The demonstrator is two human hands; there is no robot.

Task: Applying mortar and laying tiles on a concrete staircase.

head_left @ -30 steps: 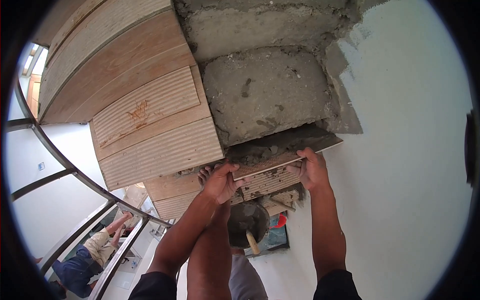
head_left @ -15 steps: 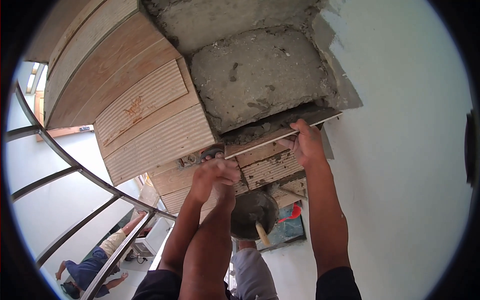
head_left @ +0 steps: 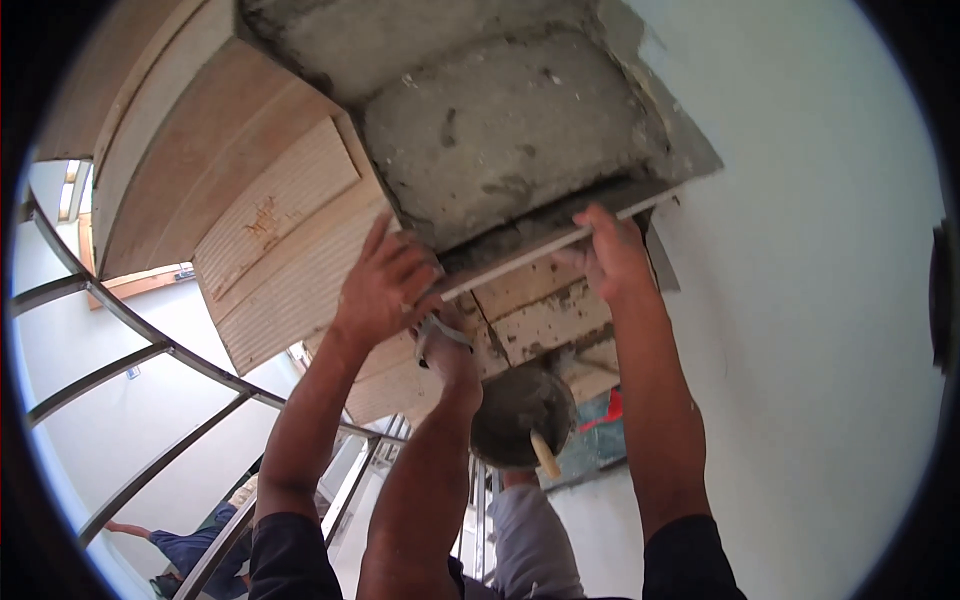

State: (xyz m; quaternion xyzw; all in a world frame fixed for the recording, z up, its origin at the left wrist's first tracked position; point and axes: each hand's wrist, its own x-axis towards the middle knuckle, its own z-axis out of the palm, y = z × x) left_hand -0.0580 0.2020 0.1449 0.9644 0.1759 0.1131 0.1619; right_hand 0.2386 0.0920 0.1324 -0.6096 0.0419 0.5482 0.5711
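A long narrow tile (head_left: 515,264) stands on edge along the front of a rough concrete step (head_left: 500,125), with wet grey mortar (head_left: 520,232) in the gap behind it. Near the tile's right part, my right hand (head_left: 612,258) grips its upper edge, thumb and fingers on either side. My left hand (head_left: 380,285) is at the tile's left end, its fingers spread and somewhat blurred, beside the ribbed wood-look tiles (head_left: 290,250). Whether the left fingertips touch the tile, I cannot tell. My sandalled foot (head_left: 445,350) rests just below that end.
A round bucket (head_left: 490,452) of mortar with a wooden handle (head_left: 545,455) sticking out stands lower down, a red object (head_left: 615,405) beside it. Metal railing (head_left: 165,345) curves along the left; a white wall (head_left: 820,300) bounds the right. Another person (head_left: 205,550) is at lower left.
My left hand has risen from beside my foot to the tile's left end, and its fingers have spread. My right hand keeps its hold on the tile. The view has shifted slightly.
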